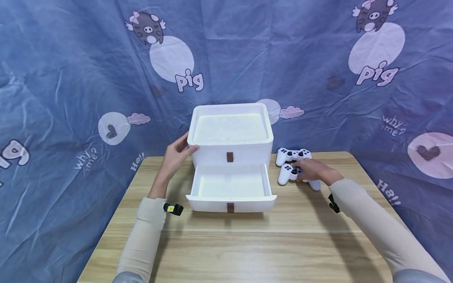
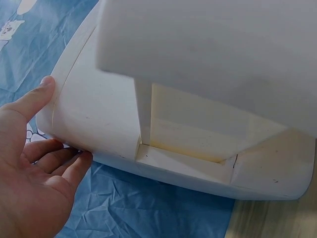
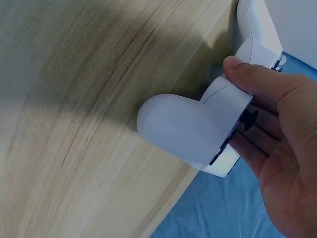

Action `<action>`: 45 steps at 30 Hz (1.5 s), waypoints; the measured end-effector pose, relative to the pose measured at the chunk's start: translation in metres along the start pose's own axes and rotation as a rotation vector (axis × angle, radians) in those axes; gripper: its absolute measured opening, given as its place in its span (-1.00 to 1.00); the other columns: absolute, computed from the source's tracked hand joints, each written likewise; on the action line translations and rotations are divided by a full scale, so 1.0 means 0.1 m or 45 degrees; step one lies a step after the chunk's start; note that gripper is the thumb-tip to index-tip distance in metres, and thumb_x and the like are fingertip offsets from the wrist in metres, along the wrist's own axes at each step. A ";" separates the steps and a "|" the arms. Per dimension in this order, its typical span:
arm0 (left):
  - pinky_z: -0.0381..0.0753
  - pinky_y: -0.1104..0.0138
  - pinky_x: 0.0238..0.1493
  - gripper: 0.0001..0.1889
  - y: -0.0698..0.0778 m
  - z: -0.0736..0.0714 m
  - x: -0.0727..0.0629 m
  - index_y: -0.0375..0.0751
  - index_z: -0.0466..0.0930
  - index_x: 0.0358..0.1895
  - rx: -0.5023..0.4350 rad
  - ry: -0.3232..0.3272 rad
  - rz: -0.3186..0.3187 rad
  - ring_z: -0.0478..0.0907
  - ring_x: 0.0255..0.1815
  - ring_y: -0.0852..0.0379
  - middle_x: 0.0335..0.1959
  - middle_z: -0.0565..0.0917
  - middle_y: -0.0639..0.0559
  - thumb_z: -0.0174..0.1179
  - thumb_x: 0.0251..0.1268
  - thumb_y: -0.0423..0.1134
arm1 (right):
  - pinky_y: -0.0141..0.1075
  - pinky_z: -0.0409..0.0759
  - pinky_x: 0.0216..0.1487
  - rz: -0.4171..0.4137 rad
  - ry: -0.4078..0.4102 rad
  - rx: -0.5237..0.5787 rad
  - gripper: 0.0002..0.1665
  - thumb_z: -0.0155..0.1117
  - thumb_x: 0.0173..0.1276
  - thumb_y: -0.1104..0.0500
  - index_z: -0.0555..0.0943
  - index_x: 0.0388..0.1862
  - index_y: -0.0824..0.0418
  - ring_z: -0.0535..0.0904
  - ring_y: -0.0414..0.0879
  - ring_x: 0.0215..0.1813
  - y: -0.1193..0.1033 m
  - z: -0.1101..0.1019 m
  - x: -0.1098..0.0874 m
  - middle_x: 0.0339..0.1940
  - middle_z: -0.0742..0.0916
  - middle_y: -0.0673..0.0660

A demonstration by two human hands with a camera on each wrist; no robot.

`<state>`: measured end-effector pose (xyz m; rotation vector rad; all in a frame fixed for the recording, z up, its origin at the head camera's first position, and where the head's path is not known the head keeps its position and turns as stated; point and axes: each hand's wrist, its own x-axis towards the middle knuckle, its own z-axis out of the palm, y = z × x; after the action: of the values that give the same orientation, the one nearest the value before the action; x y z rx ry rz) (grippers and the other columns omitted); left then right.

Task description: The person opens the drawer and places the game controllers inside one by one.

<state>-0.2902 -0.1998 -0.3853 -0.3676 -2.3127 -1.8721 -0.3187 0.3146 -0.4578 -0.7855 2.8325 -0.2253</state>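
Head view bright and fairly even, light from above, white drawer unit [image 1: 212, 154] nearly washed out inside, soft arm shadows on wooden tabletop [image 1: 230, 251], wide-angle stretch at edges, wrist views dimmer, broad shadow in right wrist, foreground soft in left wrist.

At the centre of the head frame you have a white drawer unit [image 1: 231, 152], upright, its top recessed, its lower drawer [image 1: 230, 203] pulled out. Your left grip [image 1: 174, 159] touches its upper left edge. Right of centre, the rear controller [image 1: 282, 157], white with black sticks, lies face up. Before it, you hold a matching front controller [image 1: 284, 177], partly hidden by your right grip [image 1: 314, 169].
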 end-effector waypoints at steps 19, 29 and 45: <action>0.50 0.29 0.55 -0.17 -0.04 0.01 -0.03 -0.05 0.32 0.65 -0.005 0.011 0.000 0.34 0.66 0.02 0.65 0.38 -0.07 0.50 0.39 -0.06 | 0.05 0.75 -0.01 -0.100 0.056 -0.054 -0.34 0.66 0.10 0.19 0.72 0.16 0.49 0.71 0.07 -0.12 0.03 -0.16 -0.05 -0.02 0.83 0.37; 0.49 0.29 0.57 -0.18 -0.04 0.01 -0.01 -0.04 0.32 0.65 -0.004 0.008 0.025 0.33 0.66 0.03 0.65 0.38 -0.07 0.49 0.39 -0.06 | 0.20 0.77 0.07 -0.045 0.053 -0.068 -0.30 0.69 0.08 0.11 0.74 0.18 0.41 0.77 0.35 0.05 -0.04 -0.40 -0.09 0.06 0.82 0.42; 0.49 0.31 0.56 -0.18 -0.02 0.01 -0.01 -0.03 0.33 0.65 -0.014 0.007 0.016 0.34 0.66 0.03 0.65 0.38 -0.08 0.49 0.39 -0.06 | 0.02 0.75 -0.11 0.012 0.054 -0.092 -0.29 0.70 0.12 -0.01 0.77 0.19 0.35 0.76 0.08 -0.10 -0.22 -0.87 -0.21 0.07 0.82 0.41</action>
<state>-0.2898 -0.1995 -0.3872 -0.3769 -2.2920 -1.8787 -0.3096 0.3154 -0.3662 -0.7904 2.8984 -0.1407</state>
